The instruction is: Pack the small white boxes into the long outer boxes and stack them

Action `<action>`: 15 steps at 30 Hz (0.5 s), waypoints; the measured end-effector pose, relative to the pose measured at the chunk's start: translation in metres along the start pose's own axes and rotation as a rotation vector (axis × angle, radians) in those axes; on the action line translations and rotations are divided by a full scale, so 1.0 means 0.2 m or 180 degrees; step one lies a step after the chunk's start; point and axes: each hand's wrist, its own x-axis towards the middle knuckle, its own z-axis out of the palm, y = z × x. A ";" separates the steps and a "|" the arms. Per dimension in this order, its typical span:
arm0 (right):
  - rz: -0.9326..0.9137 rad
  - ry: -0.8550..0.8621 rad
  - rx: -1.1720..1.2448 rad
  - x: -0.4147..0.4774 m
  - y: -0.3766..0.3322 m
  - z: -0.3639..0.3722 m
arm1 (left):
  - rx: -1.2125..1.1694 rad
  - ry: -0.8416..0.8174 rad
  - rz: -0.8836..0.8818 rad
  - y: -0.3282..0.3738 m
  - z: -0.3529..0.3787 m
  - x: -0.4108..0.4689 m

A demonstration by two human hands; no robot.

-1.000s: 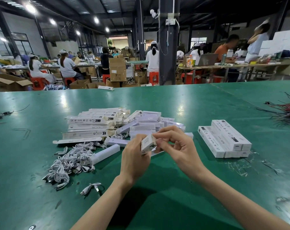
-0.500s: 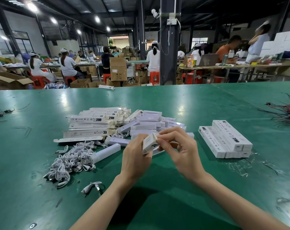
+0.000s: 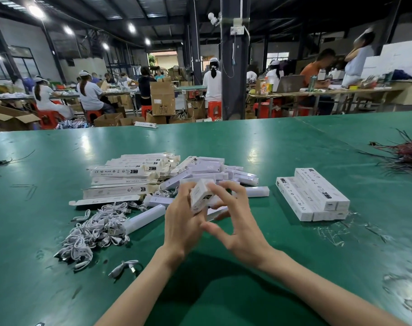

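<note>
1. The left hand (image 3: 183, 222) grips a small white box (image 3: 200, 195) over the middle of the green bench (image 3: 271, 147), nearer to the front edge.
2. The right hand (image 3: 239, 231) has its fingers spread (it is a little blurred), and its index fingertip touches the top end of the box.
3. Just behind the hands lies a pile of long boxes (image 3: 127, 175). Toward the left edge lies a heap of white cables (image 3: 94, 231).
4. A stack of closed long boxes (image 3: 311, 196) sits toward the right edge.
</note>
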 end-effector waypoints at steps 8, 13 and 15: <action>0.0814 -0.0505 0.0515 0.03 -0.03 0.02 | -0.2103 0.0315 -0.0590 0.07 -0.02 0.06; 0.1118 -0.0217 0.0379 0.06 -0.01 -0.02 | -0.2111 -0.0031 -0.1313 0.05 0.02 0.05; 0.1170 0.0217 -0.0234 0.09 0.03 -0.08 | -0.1794 -0.0212 -0.1413 0.02 0.02 0.04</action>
